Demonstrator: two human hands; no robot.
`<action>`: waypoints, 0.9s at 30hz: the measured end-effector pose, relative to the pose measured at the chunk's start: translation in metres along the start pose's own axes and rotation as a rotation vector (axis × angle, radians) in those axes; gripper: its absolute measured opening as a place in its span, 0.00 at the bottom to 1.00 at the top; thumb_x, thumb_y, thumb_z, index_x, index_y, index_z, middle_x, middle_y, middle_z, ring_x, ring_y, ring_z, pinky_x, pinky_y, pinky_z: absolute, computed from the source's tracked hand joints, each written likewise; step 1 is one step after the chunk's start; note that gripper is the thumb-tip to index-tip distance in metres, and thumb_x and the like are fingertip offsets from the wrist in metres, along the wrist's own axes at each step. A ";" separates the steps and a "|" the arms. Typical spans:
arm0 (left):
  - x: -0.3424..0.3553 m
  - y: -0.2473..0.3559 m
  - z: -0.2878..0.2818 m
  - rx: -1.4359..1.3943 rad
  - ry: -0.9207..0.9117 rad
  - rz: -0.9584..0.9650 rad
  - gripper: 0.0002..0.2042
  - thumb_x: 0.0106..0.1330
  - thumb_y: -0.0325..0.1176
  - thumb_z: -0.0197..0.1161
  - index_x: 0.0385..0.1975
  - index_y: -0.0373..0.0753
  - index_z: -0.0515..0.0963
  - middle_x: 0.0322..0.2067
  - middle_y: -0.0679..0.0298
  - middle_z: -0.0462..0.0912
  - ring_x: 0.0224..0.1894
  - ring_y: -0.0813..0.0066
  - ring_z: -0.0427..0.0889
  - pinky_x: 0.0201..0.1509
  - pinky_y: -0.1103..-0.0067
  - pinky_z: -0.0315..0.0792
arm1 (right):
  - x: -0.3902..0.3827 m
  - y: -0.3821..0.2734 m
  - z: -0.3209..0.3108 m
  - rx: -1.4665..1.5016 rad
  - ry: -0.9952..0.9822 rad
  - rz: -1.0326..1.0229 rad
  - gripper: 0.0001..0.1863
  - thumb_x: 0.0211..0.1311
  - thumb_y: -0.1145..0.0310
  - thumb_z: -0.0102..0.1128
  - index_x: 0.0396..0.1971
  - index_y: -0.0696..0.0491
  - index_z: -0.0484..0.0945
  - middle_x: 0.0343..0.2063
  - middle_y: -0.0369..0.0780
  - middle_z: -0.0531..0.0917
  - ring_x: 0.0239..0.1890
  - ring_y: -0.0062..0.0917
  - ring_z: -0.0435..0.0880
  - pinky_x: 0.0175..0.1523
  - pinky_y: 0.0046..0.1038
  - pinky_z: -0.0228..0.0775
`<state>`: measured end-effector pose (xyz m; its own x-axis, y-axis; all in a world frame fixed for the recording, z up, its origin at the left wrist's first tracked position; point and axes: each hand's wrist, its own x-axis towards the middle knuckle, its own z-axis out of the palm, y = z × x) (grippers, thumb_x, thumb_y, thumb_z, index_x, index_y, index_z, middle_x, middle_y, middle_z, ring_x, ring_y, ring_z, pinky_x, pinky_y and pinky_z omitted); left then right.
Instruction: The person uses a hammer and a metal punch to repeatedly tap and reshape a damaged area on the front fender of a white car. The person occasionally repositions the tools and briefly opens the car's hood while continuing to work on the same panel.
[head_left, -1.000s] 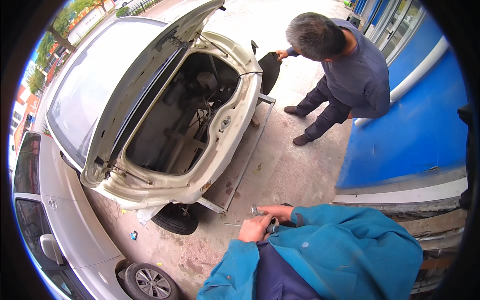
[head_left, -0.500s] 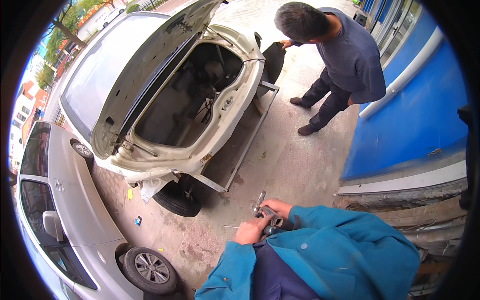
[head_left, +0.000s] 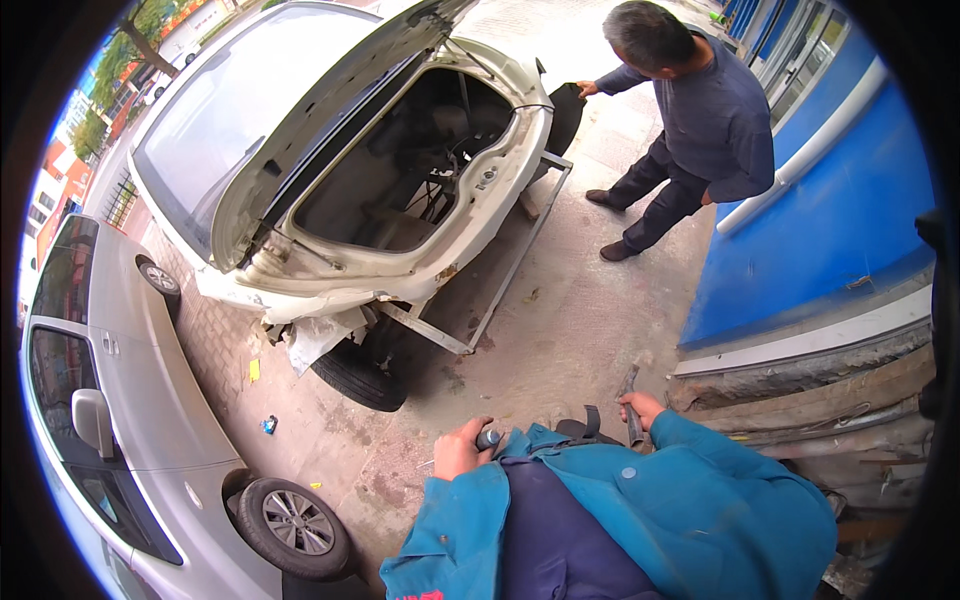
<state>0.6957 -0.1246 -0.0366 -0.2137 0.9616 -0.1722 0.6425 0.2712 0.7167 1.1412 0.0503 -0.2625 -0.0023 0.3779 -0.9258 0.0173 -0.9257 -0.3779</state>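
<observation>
My left hand [head_left: 458,450] is closed around a screwdriver. Its dark rounded handle end [head_left: 488,439] pokes out beside the thumb, and a thin shaft [head_left: 425,464] shows on the other side. Apart from it, to the right, my right hand [head_left: 643,408] grips a long grey metal tool [head_left: 633,425], narrower at its far end; its exact kind is unclear. Between the hands, a black strap and dark item [head_left: 585,427] lie against the front of my teal jacket [head_left: 690,490].
A stripped white car body [head_left: 450,265] with raised lid stands ahead on a metal frame [head_left: 510,265]. Another person [head_left: 705,110] holds a dark panel [head_left: 566,118] beside it. A silver car [head_left: 160,400] is at left, a blue wall [head_left: 820,230] at right.
My hands have moved apart: the right one went rightward with the grey tool, the left slightly left and up with the screwdriver. The view has shifted a little.
</observation>
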 end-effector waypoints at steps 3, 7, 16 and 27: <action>-0.005 -0.031 -0.042 -0.006 0.054 0.114 0.15 0.62 0.37 0.77 0.49 0.44 0.88 0.39 0.51 0.92 0.44 0.43 0.91 0.45 0.55 0.83 | -0.013 0.022 0.015 0.057 0.157 -0.007 0.08 0.71 0.74 0.64 0.43 0.62 0.78 0.26 0.44 0.82 0.25 0.33 0.83 0.30 0.37 0.82; -0.020 -0.077 -0.098 -0.026 0.189 0.154 0.12 0.63 0.41 0.79 0.35 0.41 0.84 0.31 0.54 0.88 0.36 0.46 0.88 0.38 0.57 0.81 | -0.049 0.039 0.076 0.008 0.011 -0.041 0.10 0.68 0.75 0.63 0.44 0.63 0.77 0.26 0.44 0.81 0.25 0.33 0.83 0.29 0.36 0.82; 0.003 -0.133 -0.189 -0.044 0.486 0.199 0.15 0.64 0.39 0.82 0.27 0.40 0.81 0.23 0.56 0.83 0.26 0.52 0.85 0.29 0.64 0.76 | -0.176 -0.005 0.292 -0.521 -0.209 -0.544 0.23 0.60 0.75 0.69 0.55 0.66 0.78 0.32 0.40 0.83 0.28 0.26 0.84 0.32 0.31 0.81; 0.077 -0.156 -0.275 0.014 0.715 0.402 0.13 0.60 0.31 0.84 0.26 0.42 0.81 0.21 0.61 0.77 0.22 0.60 0.80 0.24 0.66 0.72 | -0.267 -0.111 0.486 -0.578 -0.691 -0.847 0.26 0.62 0.76 0.68 0.61 0.60 0.77 0.37 0.38 0.83 0.28 0.19 0.82 0.34 0.25 0.78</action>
<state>0.3765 -0.1044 0.0240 -0.3797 0.7271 0.5719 0.7781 -0.0834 0.6226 0.6544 0.0435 0.0245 -0.7524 0.6034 -0.2643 0.1914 -0.1836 -0.9642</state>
